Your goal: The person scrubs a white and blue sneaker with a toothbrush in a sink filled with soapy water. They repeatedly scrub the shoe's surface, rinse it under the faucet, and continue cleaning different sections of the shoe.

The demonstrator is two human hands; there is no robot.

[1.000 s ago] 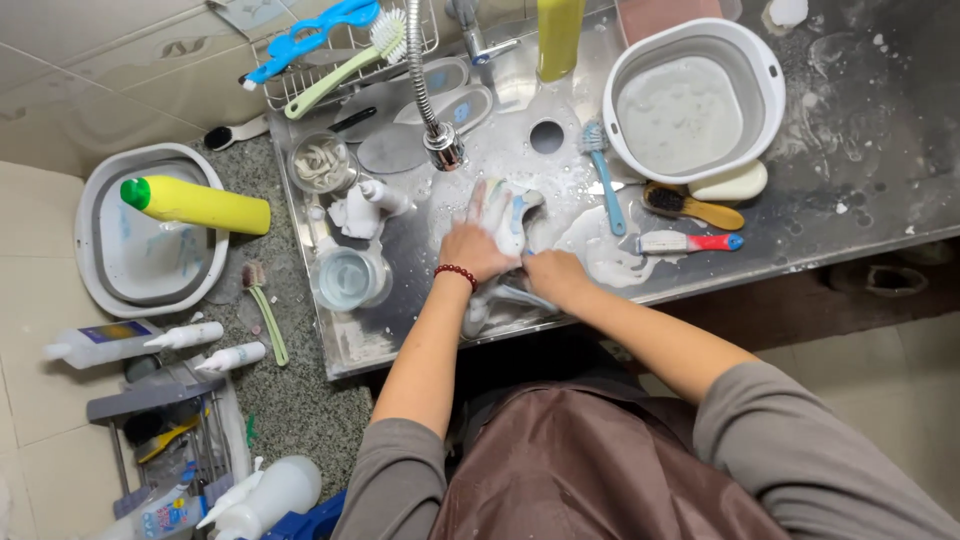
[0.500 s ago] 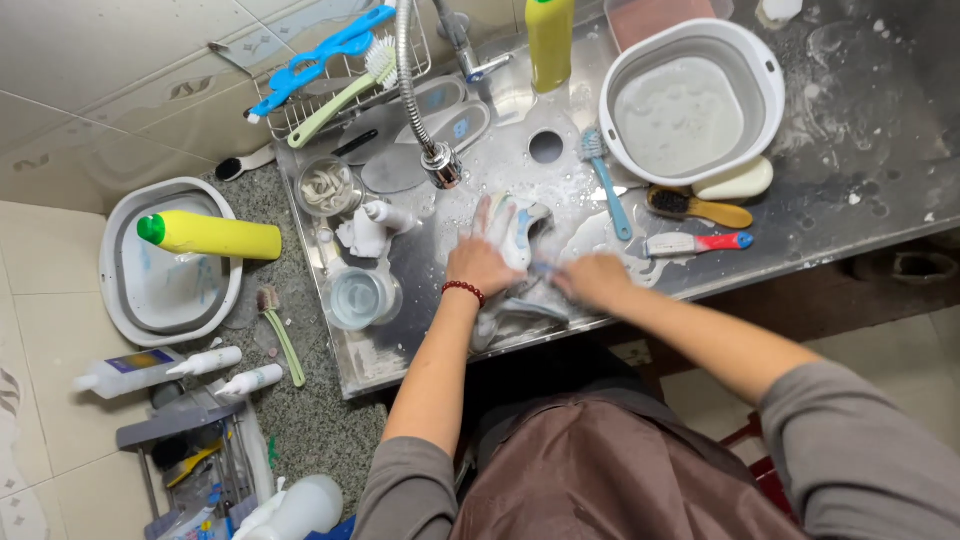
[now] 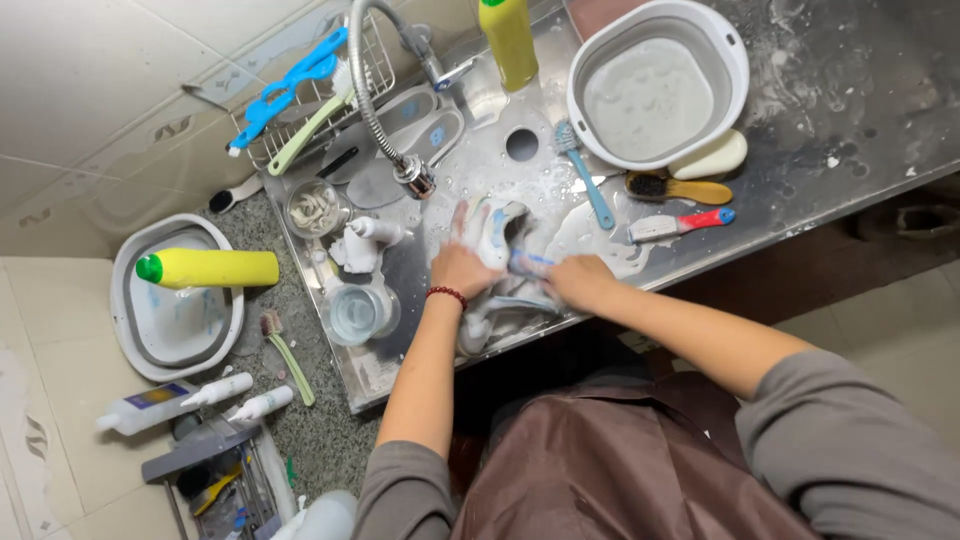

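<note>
At frame centre, the left hand (image 3: 462, 266) pressed down and gripped a soapy white-and-blue shoe (image 3: 497, 240) on the wet steel sink (image 3: 440, 175); the right hand (image 3: 580, 282) clasped a blue-handled brush (image 3: 528, 264) against its side.

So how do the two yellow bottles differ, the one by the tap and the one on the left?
The yellow bottle by the tap stands upright on the steel sink top; the yellow bottle on the left lies on its side across a grey basin, showing a green cap. Both are yellow plastic.
</note>
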